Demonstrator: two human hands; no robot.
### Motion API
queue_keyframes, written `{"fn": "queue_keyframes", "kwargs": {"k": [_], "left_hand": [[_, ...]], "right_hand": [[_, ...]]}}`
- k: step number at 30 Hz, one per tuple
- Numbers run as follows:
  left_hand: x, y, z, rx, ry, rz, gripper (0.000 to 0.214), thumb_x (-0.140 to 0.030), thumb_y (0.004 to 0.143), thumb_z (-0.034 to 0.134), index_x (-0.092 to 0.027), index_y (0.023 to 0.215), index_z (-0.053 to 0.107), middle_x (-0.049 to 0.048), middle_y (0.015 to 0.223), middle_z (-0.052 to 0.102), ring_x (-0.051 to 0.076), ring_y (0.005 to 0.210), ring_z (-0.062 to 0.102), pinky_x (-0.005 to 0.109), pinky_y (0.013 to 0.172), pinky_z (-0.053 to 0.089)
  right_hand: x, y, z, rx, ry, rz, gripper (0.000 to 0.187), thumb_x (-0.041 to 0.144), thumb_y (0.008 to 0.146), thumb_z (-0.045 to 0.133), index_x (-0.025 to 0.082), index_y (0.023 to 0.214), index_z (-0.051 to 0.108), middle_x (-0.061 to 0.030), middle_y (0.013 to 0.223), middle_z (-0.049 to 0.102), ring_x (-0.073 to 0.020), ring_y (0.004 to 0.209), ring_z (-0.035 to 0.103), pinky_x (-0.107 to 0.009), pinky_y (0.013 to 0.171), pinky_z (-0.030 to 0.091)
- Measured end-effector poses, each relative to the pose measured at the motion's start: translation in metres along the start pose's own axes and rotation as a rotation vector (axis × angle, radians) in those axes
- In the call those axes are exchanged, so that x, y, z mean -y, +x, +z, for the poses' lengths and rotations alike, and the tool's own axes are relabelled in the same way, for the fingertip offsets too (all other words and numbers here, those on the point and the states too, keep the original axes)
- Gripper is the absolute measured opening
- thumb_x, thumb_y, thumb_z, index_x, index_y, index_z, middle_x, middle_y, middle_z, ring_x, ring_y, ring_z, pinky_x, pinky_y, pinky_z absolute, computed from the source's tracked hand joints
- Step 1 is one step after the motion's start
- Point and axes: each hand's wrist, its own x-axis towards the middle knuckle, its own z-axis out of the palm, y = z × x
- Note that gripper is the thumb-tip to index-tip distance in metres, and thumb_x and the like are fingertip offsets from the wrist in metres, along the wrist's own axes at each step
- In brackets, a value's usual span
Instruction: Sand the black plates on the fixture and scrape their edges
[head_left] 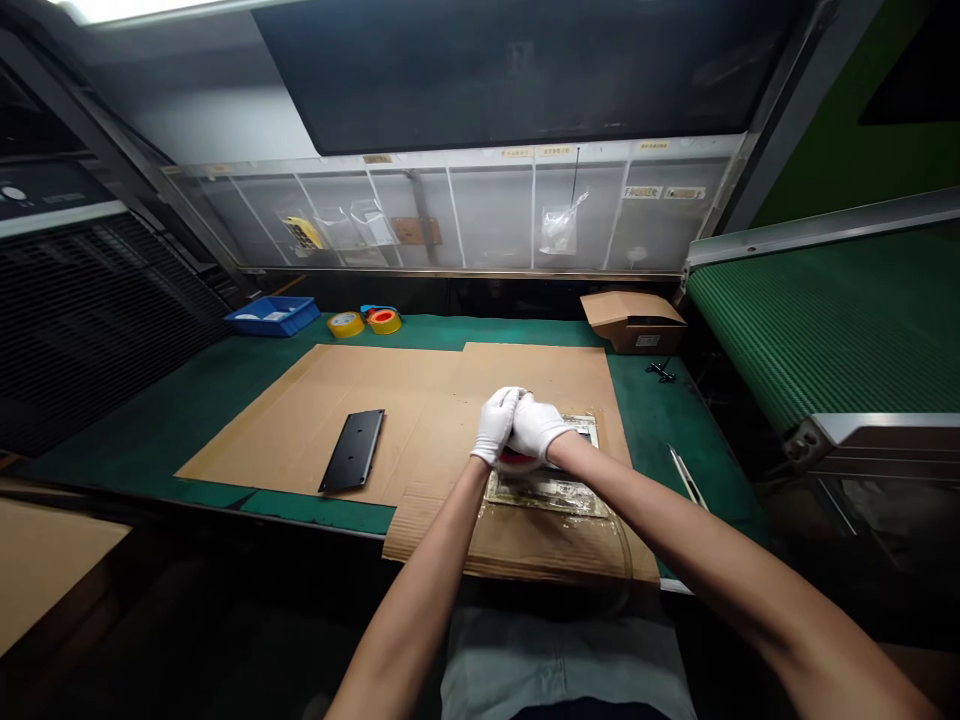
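Observation:
Both of my hands wear white gloves and meet over the middle of the cardboard sheet (420,400). My left hand (495,425) and my right hand (536,428) are closed together around a small object with a red part (514,460) showing beneath them; I cannot make out what it is. Under the hands lies a flat pack in clear plastic (551,490). A black flat metal plate (352,450) rests on the cardboard to the left, apart from both hands.
Two tape rolls (365,322) and a blue tray (271,315) sit at the back left. A small cardboard box (636,320) stands at the back right. A green conveyor belt (832,320) runs along the right. A slim tool (686,475) lies on the green mat.

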Motion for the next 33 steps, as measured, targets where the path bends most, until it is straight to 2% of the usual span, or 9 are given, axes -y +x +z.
{"fn": "queue_keyframes", "kwargs": {"k": [7, 10, 12, 16, 22, 25, 29, 31, 33], "left_hand": [[0.0, -0.008, -0.004, -0.082, -0.121, -0.049, 0.019, -0.032, 0.086, 0.057, -0.018, 0.087, 0.071, 0.0088, 0.099, 0.075, 0.023, 0.1, 0.069, 0.039, 0.103, 0.052], [-0.003, -0.012, 0.0, -0.112, -0.164, -0.077, 0.019, -0.034, 0.081, 0.061, -0.017, 0.084, 0.071, 0.0086, 0.095, 0.075, 0.023, 0.097, 0.069, 0.038, 0.099, 0.054], [-0.004, -0.014, 0.005, -0.142, -0.18, -0.095, 0.022, -0.036, 0.08, 0.063, -0.017, 0.086, 0.071, 0.0082, 0.094, 0.075, 0.022, 0.094, 0.069, 0.037, 0.096, 0.055], [-0.004, -0.019, 0.02, -0.201, -0.183, -0.099, 0.024, -0.038, 0.081, 0.062, -0.016, 0.083, 0.07, 0.0065, 0.09, 0.075, 0.02, 0.091, 0.067, 0.034, 0.092, 0.054], [-0.01, -0.037, 0.041, -0.175, -0.164, -0.089, 0.027, -0.04, 0.088, 0.06, -0.017, 0.084, 0.073, 0.0054, 0.09, 0.076, 0.02, 0.09, 0.068, 0.032, 0.09, 0.053], [-0.017, -0.049, 0.048, -0.193, -0.155, -0.096, 0.021, -0.032, 0.089, 0.059, -0.018, 0.083, 0.074, 0.0047, 0.091, 0.077, 0.019, 0.092, 0.068, 0.031, 0.092, 0.052], [-0.023, -0.062, 0.058, -0.242, -0.032, -0.081, 0.02, -0.026, 0.093, 0.058, -0.019, 0.086, 0.075, 0.005, 0.093, 0.077, 0.018, 0.09, 0.068, 0.031, 0.091, 0.053], [-0.023, -0.058, 0.066, -0.267, 0.034, -0.066, 0.021, -0.024, 0.095, 0.056, -0.019, 0.087, 0.075, 0.0057, 0.096, 0.078, 0.018, 0.092, 0.068, 0.03, 0.092, 0.052], [-0.022, -0.048, 0.072, -0.285, 0.043, -0.07, 0.022, -0.021, 0.095, 0.055, -0.019, 0.084, 0.074, 0.0061, 0.094, 0.078, 0.017, 0.091, 0.069, 0.029, 0.09, 0.053]], "right_hand": [[0.014, 0.001, -0.002, 0.026, 0.0, 0.0, 0.043, 0.041, 0.1, 0.067, 0.014, 0.134, 0.061, -0.0133, 0.133, 0.061, -0.0252, 0.115, 0.064, -0.046, 0.098, 0.056], [0.012, -0.002, -0.002, 0.029, -0.003, -0.009, 0.044, 0.04, 0.1, 0.067, 0.013, 0.134, 0.06, -0.0138, 0.133, 0.061, -0.0251, 0.114, 0.064, -0.045, 0.097, 0.057], [0.007, -0.005, -0.001, 0.027, -0.006, -0.015, 0.047, 0.041, 0.1, 0.067, 0.013, 0.137, 0.058, -0.0147, 0.134, 0.06, -0.0249, 0.112, 0.064, -0.044, 0.096, 0.057], [-0.005, -0.016, 0.003, 0.005, -0.019, -0.022, 0.06, 0.031, 0.095, 0.069, 0.004, 0.145, 0.047, -0.0241, 0.132, 0.058, -0.0277, 0.106, 0.068, -0.037, 0.089, 0.056], [-0.019, -0.039, 0.008, -0.017, -0.073, 0.04, 0.064, 0.024, 0.092, 0.063, 0.006, 0.148, 0.04, -0.022, 0.121, 0.061, -0.028, 0.094, 0.072, -0.032, 0.078, 0.055], [-0.023, -0.049, 0.011, 0.005, -0.125, 0.07, 0.056, 0.024, 0.095, 0.058, 0.001, 0.144, 0.042, -0.0232, 0.117, 0.063, -0.0274, 0.092, 0.071, -0.032, 0.077, 0.054], [-0.039, -0.054, 0.021, -0.006, -0.174, -0.039, 0.044, 0.018, 0.097, 0.049, 0.003, 0.138, 0.047, -0.0246, 0.124, 0.061, -0.0251, 0.1, 0.068, -0.03, 0.083, 0.051], [-0.051, -0.05, 0.022, 0.0, -0.189, -0.06, 0.045, 0.019, 0.096, 0.052, 0.004, 0.138, 0.048, -0.0238, 0.124, 0.061, -0.0251, 0.103, 0.067, -0.03, 0.085, 0.049], [-0.059, -0.042, 0.02, 0.013, -0.2, -0.01, 0.046, 0.024, 0.096, 0.053, 0.005, 0.137, 0.048, -0.0222, 0.119, 0.062, -0.0248, 0.095, 0.068, -0.03, 0.081, 0.049]]}}
